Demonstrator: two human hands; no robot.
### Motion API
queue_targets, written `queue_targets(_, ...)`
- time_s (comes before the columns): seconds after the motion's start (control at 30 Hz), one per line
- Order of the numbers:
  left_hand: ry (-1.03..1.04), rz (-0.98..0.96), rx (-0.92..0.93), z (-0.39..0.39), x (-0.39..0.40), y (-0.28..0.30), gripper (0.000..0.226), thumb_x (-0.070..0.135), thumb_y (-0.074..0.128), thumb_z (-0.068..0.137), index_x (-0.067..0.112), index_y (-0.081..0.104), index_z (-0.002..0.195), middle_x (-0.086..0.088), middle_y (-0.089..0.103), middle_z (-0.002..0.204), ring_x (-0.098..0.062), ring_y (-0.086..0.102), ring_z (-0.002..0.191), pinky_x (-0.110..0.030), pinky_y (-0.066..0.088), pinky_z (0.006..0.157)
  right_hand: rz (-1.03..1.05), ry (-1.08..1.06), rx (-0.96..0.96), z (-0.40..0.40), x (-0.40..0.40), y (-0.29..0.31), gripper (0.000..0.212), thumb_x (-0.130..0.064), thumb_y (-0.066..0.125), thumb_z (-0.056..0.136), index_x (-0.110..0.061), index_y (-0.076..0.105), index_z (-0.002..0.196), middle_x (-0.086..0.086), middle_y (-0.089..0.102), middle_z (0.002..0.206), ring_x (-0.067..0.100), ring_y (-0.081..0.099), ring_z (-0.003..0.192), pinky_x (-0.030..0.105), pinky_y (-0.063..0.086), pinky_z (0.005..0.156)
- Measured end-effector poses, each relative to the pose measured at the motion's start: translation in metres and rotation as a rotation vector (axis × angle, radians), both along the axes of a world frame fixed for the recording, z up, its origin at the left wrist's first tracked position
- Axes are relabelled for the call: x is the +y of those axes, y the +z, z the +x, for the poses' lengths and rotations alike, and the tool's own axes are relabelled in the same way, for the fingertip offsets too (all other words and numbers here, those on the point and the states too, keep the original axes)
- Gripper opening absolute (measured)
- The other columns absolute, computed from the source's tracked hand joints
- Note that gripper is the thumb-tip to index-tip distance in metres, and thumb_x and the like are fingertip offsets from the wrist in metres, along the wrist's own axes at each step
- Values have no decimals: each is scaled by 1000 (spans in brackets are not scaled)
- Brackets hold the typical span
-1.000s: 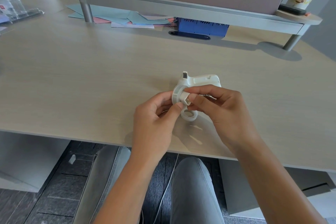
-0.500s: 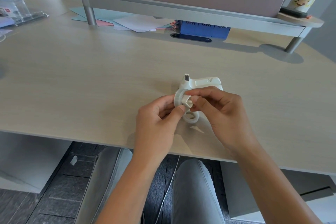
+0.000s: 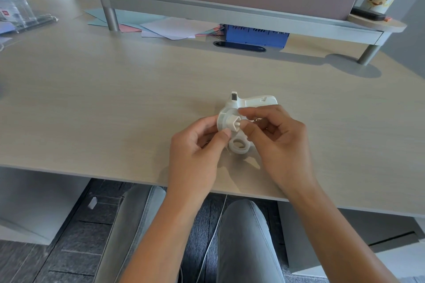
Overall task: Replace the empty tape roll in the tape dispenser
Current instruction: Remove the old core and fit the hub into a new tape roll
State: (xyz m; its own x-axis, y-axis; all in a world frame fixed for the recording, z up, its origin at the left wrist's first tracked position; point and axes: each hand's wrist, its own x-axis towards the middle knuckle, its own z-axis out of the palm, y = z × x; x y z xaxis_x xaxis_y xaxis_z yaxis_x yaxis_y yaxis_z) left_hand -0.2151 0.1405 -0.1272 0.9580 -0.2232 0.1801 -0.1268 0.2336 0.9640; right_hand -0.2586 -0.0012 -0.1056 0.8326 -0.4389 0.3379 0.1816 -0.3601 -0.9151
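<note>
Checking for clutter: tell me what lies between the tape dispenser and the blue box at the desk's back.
Only bare desk between tape dispenser and blue box, plus a dark cable slot; head view.

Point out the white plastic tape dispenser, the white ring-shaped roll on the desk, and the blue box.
white plastic tape dispenser [image 3: 257, 101], head view, on its flat upper body.
white ring-shaped roll [image 3: 239, 149], head view, on its near rim.
blue box [image 3: 255, 35], head view, on its front face.

Above the near edge of the tabletop [image 3: 92, 99], both hands hold a white tape dispenser [image 3: 250, 104]. The left hand [image 3: 195, 156] grips its round side from the left, and the right hand [image 3: 282, 142] pinches at the hub. A white ring [image 3: 239, 146] lies just below, between the hands.
</note>
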Motion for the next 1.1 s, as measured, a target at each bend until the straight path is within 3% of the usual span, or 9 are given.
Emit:
queue_targets(0.13,-1,-72,94,0,1,0,20,12,73,93,21,82,108,-7,83,98,-25,79,98,-49,61,84,94,50,171,-2,-4,6,20,-27,76,93,-30,79,113,11,75,106,33,68,88,29,56,73)
queue_targets(0.2,-40,-129,116,0,1,2,21,12,74,90,15,81,109,-13,83,102,-25,76,97,-49,59,90,141,108,201,-4,-6,10,15,-25,73,94,-22,81,107,15,76,92,18,65,69,22,52,64)
queue_targets(0.3,-59,-223,171,1,2,6,27,14,78,81,8,80,108,-19,81,107,-29,74,94,-49,58,94,273,140,153,-2,-8,9,17,-13,73,93,-2,77,106,2,73,83,-2,59,57,10,48,57)
queue_targets(0.43,-45,-243,221,2,1,7,14,7,83,80,10,82,94,-16,82,96,-26,75,86,-46,58,93,327,188,130,0,-6,8,20,-10,74,92,3,75,107,5,74,90,2,63,67,15,50,64)
queue_targets(0.63,-67,-204,221,2,2,9,14,9,82,82,8,82,96,-16,83,95,-24,76,82,-47,60,93,326,214,142,-3,-11,10,15,-10,73,92,-3,79,104,5,79,92,7,67,76,21,52,73)
queue_targets(0.87,18,-124,177,-1,-2,14,13,6,81,83,5,81,96,-12,82,82,-15,75,67,-24,59,67,243,155,107,-9,-8,12,16,-7,72,94,1,78,107,18,81,102,5,72,78,13,53,70)
queue_targets(1.1,60,-65,128,-3,-7,15,9,10,83,82,10,82,92,-8,81,76,-14,73,65,-24,60,67,257,113,94,-10,-8,12,12,-8,73,94,-2,80,103,9,83,94,4,73,76,13,54,70)
